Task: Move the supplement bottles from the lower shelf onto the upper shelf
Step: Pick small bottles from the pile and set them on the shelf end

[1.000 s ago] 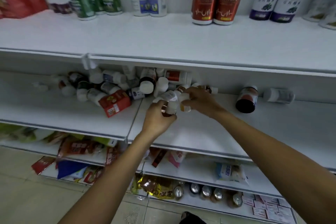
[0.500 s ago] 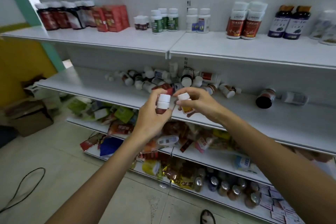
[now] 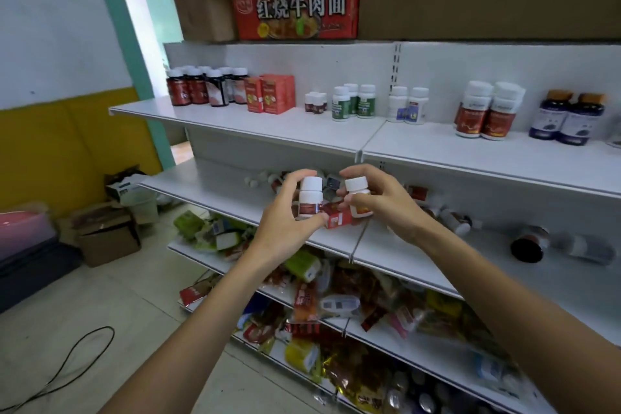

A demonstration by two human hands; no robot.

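My left hand (image 3: 285, 228) grips two small white-capped bottles with dark red labels (image 3: 309, 200), held upright in front of the lower shelf (image 3: 208, 188). My right hand (image 3: 386, 205) holds a white bottle with an orange mark (image 3: 359, 198), close beside the left one. Behind my hands a heap of bottles (image 3: 268, 178) lies on the lower shelf, partly hidden. A dark bottle (image 3: 527, 245) and a pale one (image 3: 584, 247) lie on their sides at the right. The upper shelf (image 3: 268, 124) carries upright bottles in rows.
Red boxes (image 3: 270, 94) and dark bottles (image 3: 201, 87) stand at the upper shelf's left. A red noodle carton (image 3: 295, 10) sits on top. Snack packets (image 3: 336, 296) fill the shelves below. Cardboard boxes (image 3: 107, 235) and a black cable (image 3: 67, 366) lie on the floor at left.
Both hands have lifted bottles out of the heap and drawn them back from the lower shelf. The view has tilted up and pulled back, showing the whole upper shelf.
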